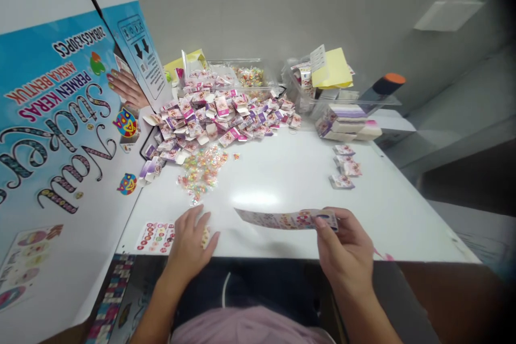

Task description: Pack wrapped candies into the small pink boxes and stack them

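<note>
My right hand (pixel 346 242) pinches one end of a long printed sticker strip (pixel 282 219), which stretches leftward just above the white table. My left hand (pixel 192 236) rests palm down near the table's front edge with its fingers apart, partly over a printed sticker sheet (pixel 155 237). Beyond its fingertips lies a pile of small clear candy packets (pixel 203 169). Behind them is a large heap of small pink and purple boxes (pixel 221 113). Several flat little cartons (pixel 345 166) sit at the right of the table.
A large printed carton (pixel 72 134) stands along the left side. Clear bins stand at the back, the right one (pixel 300 94) holding papers, with stacked flat cartons (pixel 342 121) before it. An orange-topped dark cylinder (pixel 385 88) leans at the back right.
</note>
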Demonstrator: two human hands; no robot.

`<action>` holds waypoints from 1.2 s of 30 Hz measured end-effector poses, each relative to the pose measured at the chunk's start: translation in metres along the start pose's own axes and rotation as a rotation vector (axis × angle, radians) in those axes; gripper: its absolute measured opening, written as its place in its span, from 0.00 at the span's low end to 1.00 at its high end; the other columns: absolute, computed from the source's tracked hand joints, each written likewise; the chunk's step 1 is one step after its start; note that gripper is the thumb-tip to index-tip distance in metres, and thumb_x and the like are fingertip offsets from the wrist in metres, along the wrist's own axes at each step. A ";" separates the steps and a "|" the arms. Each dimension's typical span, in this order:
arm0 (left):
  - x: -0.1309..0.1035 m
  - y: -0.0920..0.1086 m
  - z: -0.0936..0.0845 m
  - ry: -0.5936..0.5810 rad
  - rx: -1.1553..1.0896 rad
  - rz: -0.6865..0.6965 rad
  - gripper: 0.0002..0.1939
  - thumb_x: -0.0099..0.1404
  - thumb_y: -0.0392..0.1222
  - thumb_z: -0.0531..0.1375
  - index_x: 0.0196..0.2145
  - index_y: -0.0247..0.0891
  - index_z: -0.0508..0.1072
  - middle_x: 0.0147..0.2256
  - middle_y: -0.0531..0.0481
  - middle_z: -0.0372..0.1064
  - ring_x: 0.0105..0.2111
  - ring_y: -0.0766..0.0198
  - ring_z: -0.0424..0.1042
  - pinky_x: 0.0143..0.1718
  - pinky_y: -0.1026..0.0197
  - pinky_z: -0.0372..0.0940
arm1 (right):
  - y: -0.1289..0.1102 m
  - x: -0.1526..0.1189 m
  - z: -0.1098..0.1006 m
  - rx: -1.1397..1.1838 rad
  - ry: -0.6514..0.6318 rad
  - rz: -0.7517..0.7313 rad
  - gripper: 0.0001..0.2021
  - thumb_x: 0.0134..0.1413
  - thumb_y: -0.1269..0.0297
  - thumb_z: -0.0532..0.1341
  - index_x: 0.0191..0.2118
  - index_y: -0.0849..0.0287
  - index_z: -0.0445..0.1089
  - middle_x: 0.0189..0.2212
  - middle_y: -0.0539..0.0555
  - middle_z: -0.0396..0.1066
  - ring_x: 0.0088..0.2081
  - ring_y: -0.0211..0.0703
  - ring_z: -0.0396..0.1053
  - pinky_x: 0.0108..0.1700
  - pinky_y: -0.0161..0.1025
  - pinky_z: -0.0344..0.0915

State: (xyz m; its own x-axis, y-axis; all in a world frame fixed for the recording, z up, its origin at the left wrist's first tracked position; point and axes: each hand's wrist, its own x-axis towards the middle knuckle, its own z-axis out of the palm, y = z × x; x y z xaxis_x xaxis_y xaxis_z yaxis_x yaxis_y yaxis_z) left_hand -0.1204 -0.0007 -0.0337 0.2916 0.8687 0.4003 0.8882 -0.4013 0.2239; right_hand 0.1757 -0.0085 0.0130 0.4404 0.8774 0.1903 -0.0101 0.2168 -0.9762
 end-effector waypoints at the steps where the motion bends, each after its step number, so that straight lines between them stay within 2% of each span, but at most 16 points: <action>1: 0.000 -0.008 0.000 -0.008 -0.008 0.002 0.18 0.64 0.43 0.60 0.51 0.35 0.70 0.55 0.33 0.65 0.55 0.43 0.63 0.55 0.42 0.60 | 0.000 -0.001 -0.001 0.001 -0.002 -0.002 0.10 0.53 0.61 0.69 0.37 0.56 0.70 0.27 0.50 0.70 0.27 0.38 0.67 0.28 0.34 0.63; 6: 0.006 -0.037 -0.010 -0.007 -0.029 0.039 0.14 0.66 0.42 0.58 0.48 0.37 0.72 0.50 0.36 0.69 0.51 0.47 0.66 0.53 0.44 0.63 | 0.000 -0.002 0.000 -0.007 -0.037 0.016 0.09 0.55 0.60 0.67 0.38 0.57 0.70 0.27 0.51 0.71 0.27 0.40 0.68 0.28 0.35 0.64; 9: 0.012 -0.033 -0.016 0.095 -0.102 0.082 0.10 0.64 0.38 0.60 0.44 0.39 0.73 0.46 0.40 0.72 0.47 0.50 0.68 0.51 0.46 0.65 | 0.003 -0.001 0.004 -0.006 -0.049 -0.011 0.09 0.55 0.58 0.67 0.37 0.57 0.71 0.26 0.51 0.71 0.26 0.39 0.67 0.26 0.34 0.65; 11: 0.018 -0.016 -0.021 0.179 -0.298 0.059 0.10 0.65 0.37 0.59 0.44 0.40 0.72 0.44 0.42 0.73 0.46 0.52 0.69 0.51 0.47 0.65 | 0.003 0.000 0.008 0.008 -0.063 -0.019 0.10 0.55 0.57 0.67 0.36 0.57 0.71 0.26 0.51 0.71 0.26 0.39 0.67 0.26 0.34 0.65; 13: 0.026 0.014 -0.027 0.175 -0.582 -0.008 0.14 0.66 0.39 0.56 0.49 0.41 0.70 0.48 0.41 0.71 0.50 0.52 0.70 0.53 0.46 0.65 | 0.001 0.000 0.012 0.028 -0.092 0.000 0.09 0.55 0.58 0.67 0.36 0.57 0.72 0.26 0.51 0.72 0.27 0.40 0.69 0.28 0.35 0.67; 15: 0.036 0.049 -0.032 0.036 -0.752 -0.077 0.24 0.65 0.43 0.59 0.57 0.39 0.65 0.56 0.38 0.67 0.55 0.48 0.67 0.57 0.45 0.62 | -0.005 -0.001 0.015 0.021 -0.107 0.014 0.07 0.56 0.60 0.66 0.37 0.57 0.74 0.27 0.52 0.75 0.28 0.41 0.72 0.30 0.36 0.70; 16: 0.041 0.066 -0.033 -0.057 -0.794 -0.128 0.25 0.64 0.45 0.61 0.57 0.39 0.67 0.55 0.39 0.68 0.54 0.48 0.68 0.56 0.47 0.63 | -0.011 -0.002 0.017 -0.004 -0.103 0.001 0.06 0.58 0.61 0.65 0.38 0.58 0.74 0.29 0.52 0.76 0.30 0.43 0.74 0.32 0.38 0.72; 18: 0.050 0.095 -0.031 -0.296 -0.980 -0.250 0.16 0.66 0.47 0.59 0.49 0.40 0.75 0.44 0.42 0.76 0.44 0.53 0.75 0.47 0.54 0.68 | -0.023 -0.004 0.018 -0.098 -0.142 -0.105 0.06 0.62 0.65 0.61 0.42 0.57 0.75 0.36 0.56 0.79 0.38 0.48 0.77 0.40 0.44 0.75; 20: 0.054 0.115 -0.025 -0.399 -1.246 -0.428 0.17 0.68 0.52 0.57 0.42 0.39 0.78 0.35 0.45 0.78 0.34 0.56 0.76 0.38 0.58 0.69 | -0.034 -0.007 0.017 -0.212 -0.313 -0.336 0.13 0.64 0.68 0.57 0.51 0.56 0.73 0.46 0.59 0.78 0.49 0.54 0.75 0.50 0.53 0.73; 24: 0.055 0.125 -0.015 -0.243 -1.732 -0.766 0.26 0.62 0.64 0.59 0.42 0.38 0.78 0.36 0.45 0.77 0.36 0.57 0.76 0.38 0.59 0.69 | -0.041 -0.012 0.015 -0.450 -0.754 -0.797 0.26 0.62 0.62 0.58 0.64 0.58 0.60 0.54 0.63 0.73 0.60 0.59 0.67 0.60 0.62 0.63; 27: 0.054 0.121 -0.013 -0.243 -1.809 -0.822 0.22 0.61 0.61 0.61 0.36 0.37 0.77 0.33 0.45 0.75 0.35 0.59 0.75 0.39 0.61 0.68 | -0.030 -0.024 0.017 -0.458 -0.851 -0.852 0.26 0.62 0.56 0.59 0.62 0.62 0.61 0.50 0.64 0.76 0.59 0.57 0.68 0.62 0.60 0.62; 28: 0.054 0.119 -0.013 -0.242 -1.777 -0.816 0.19 0.61 0.58 0.63 0.34 0.36 0.76 0.31 0.47 0.74 0.33 0.61 0.74 0.38 0.62 0.68 | -0.025 -0.031 0.018 -0.435 -0.801 -0.840 0.24 0.62 0.58 0.59 0.61 0.61 0.62 0.50 0.64 0.76 0.58 0.57 0.68 0.61 0.60 0.63; 30: 0.054 0.117 -0.014 -0.171 -1.694 -0.829 0.15 0.61 0.53 0.66 0.32 0.36 0.73 0.29 0.50 0.71 0.29 0.65 0.71 0.33 0.65 0.66 | -0.015 -0.045 0.023 -0.430 -0.558 -0.752 0.23 0.59 0.64 0.60 0.59 0.59 0.63 0.53 0.65 0.73 0.60 0.59 0.66 0.59 0.61 0.64; 32: 0.054 0.118 -0.017 -0.048 -1.657 -0.838 0.15 0.62 0.52 0.64 0.31 0.37 0.71 0.27 0.53 0.68 0.26 0.68 0.67 0.28 0.67 0.63 | -0.006 -0.057 0.030 -0.417 -0.324 -0.539 0.22 0.57 0.66 0.62 0.58 0.58 0.64 0.56 0.67 0.69 0.59 0.61 0.66 0.55 0.61 0.67; 34: 0.053 0.121 -0.019 0.036 -1.625 -0.767 0.16 0.64 0.53 0.62 0.28 0.37 0.69 0.25 0.54 0.63 0.25 0.69 0.63 0.27 0.67 0.62 | 0.000 -0.061 0.037 -0.327 -0.341 -0.190 0.15 0.61 0.62 0.60 0.52 0.59 0.68 0.45 0.64 0.75 0.46 0.55 0.75 0.45 0.51 0.73; 36: 0.051 0.123 -0.021 0.003 -1.517 -0.636 0.19 0.64 0.52 0.62 0.23 0.37 0.68 0.25 0.53 0.61 0.28 0.66 0.64 0.32 0.65 0.63 | 0.004 -0.058 0.044 -0.162 -0.461 0.187 0.14 0.65 0.56 0.55 0.45 0.61 0.71 0.23 0.53 0.74 0.25 0.43 0.72 0.28 0.39 0.70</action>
State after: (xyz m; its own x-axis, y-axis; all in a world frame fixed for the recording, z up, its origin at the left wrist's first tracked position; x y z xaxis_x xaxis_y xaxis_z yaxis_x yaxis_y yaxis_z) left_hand -0.0037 -0.0116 0.0331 0.0359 0.9954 -0.0893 -0.2808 0.0959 0.9550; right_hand 0.1110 -0.0394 0.0032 0.0031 1.0000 0.0013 0.1045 0.0010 -0.9945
